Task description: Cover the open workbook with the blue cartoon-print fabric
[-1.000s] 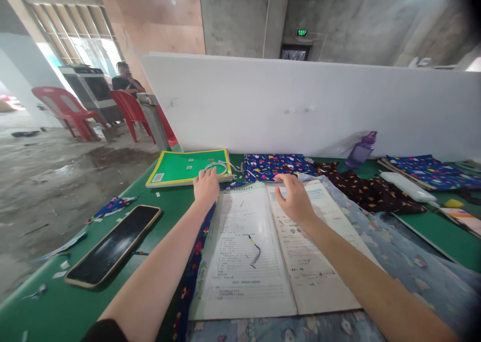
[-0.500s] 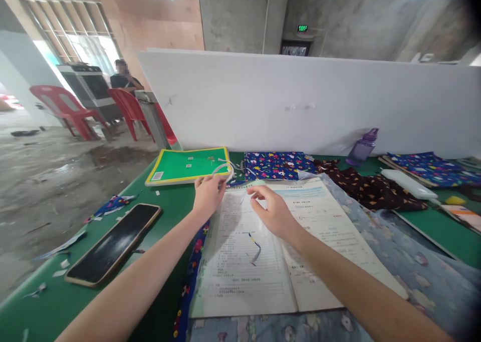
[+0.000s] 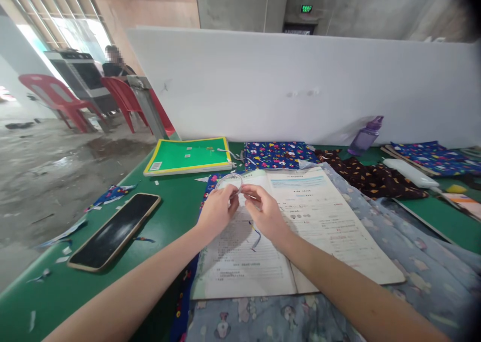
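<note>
My left hand (image 3: 218,209) is closed around a thin, clear ring that looks like a roll of tape (image 3: 230,177). My right hand (image 3: 265,212) meets it from the other side, thumb and fingertips pinched at the ring's near right edge. Both hands are above an open book (image 3: 259,277) with printed pages. On its left page lies a small dark blue and yellow scrap (image 3: 256,239). Patterned blue fabric (image 3: 208,187) shows along the book's left edge, and pale grey-blue printed cloth (image 3: 263,317) spreads beneath it.
A phone (image 3: 114,232) and fabric scraps (image 3: 112,196) lie left on the green table (image 3: 165,247). Behind are a green book (image 3: 188,155), folded blue fabric (image 3: 280,154), brown cloth (image 3: 364,177) and a purple bottle (image 3: 364,137). A white panel (image 3: 240,86) borders the back; a person (image 3: 116,66) sits beyond.
My left hand has brought the ring towards me and rightward, off the green book's edge to over the open book. My right hand has closed in until its fingertips meet the ring.
</note>
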Action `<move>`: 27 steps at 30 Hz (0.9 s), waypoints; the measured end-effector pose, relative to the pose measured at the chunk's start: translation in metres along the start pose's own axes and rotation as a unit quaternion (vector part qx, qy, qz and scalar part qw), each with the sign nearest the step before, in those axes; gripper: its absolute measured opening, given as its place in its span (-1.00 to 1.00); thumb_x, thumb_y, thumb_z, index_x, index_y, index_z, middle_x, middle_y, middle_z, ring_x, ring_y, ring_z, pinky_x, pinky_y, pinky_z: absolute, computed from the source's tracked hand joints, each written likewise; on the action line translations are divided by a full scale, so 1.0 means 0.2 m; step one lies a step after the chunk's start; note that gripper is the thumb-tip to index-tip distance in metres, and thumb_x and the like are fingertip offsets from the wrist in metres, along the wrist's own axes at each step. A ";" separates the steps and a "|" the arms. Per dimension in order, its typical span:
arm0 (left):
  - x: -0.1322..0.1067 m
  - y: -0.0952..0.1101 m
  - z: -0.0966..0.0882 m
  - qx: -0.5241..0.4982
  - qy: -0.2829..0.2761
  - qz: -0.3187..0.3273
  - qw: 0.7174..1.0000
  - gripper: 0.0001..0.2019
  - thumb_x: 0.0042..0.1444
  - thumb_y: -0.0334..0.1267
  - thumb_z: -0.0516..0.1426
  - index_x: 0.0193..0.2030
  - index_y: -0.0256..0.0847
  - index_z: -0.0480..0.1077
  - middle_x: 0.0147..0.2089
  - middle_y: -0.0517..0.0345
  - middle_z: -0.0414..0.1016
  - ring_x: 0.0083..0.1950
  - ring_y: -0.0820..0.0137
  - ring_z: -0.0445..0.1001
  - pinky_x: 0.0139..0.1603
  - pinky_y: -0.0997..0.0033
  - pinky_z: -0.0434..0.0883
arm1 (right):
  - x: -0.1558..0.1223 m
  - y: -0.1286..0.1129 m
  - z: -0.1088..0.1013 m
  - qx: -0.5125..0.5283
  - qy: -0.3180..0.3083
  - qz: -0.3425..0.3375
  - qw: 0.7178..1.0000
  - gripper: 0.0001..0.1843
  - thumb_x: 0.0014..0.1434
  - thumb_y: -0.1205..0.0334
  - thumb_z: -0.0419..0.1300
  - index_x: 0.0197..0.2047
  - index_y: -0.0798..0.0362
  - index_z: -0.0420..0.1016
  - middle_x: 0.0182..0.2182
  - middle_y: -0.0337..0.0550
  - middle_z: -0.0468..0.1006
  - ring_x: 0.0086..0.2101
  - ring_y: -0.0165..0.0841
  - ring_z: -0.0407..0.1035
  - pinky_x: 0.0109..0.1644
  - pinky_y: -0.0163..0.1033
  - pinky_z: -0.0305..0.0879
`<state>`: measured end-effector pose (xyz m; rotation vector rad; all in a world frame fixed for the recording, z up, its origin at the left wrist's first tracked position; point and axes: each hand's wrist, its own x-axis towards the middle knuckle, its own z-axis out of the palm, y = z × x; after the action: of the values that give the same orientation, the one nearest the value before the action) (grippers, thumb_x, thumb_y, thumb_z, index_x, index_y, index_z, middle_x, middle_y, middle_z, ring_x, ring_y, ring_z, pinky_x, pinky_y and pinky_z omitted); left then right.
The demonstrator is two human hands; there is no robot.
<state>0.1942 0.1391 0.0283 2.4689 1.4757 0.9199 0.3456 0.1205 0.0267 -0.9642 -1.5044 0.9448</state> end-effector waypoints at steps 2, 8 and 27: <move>-0.01 0.01 0.00 0.006 0.003 0.007 1.000 -0.92 0.16 -0.38 -0.05 -0.24 -0.18 0.24 -0.44 0.24 0.42 -0.42 0.41 0.37 -0.25 0.35 0.22 | -0.01 0.00 0.00 0.017 0.005 0.002 1.000 -0.70 0.08 0.35 0.09 -0.08 -0.02 0.38 -0.03 -0.15 0.44 -0.01 -0.34 0.35 0.13 -0.14 0.31; -0.02 0.01 -0.01 0.030 0.005 0.020 0.999 -0.94 0.18 -0.37 -0.06 -0.27 -0.18 0.20 -0.49 0.26 0.39 -0.46 0.42 0.35 -0.28 0.37 0.22 | -0.02 -0.02 0.00 0.015 0.006 0.011 1.000 -0.68 0.08 0.36 0.08 -0.07 -0.01 0.38 -0.05 -0.14 0.46 -0.03 -0.34 0.37 0.13 -0.12 0.30; -0.03 0.02 -0.05 0.077 -0.014 -0.005 0.997 -0.97 0.19 -0.33 -0.05 -0.28 -0.16 0.16 -0.56 0.29 0.31 -0.53 0.40 0.30 -0.37 0.43 0.18 | -0.06 -0.05 0.01 -0.027 -0.025 -0.003 0.999 -0.75 0.11 0.37 0.02 -0.17 -0.01 0.42 0.10 -0.16 0.37 0.09 -0.33 0.27 0.19 -0.14 0.21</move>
<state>0.1900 0.1299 0.0344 2.5657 1.6062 0.7943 0.3441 0.1062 0.0317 -0.9804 -1.5808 0.9344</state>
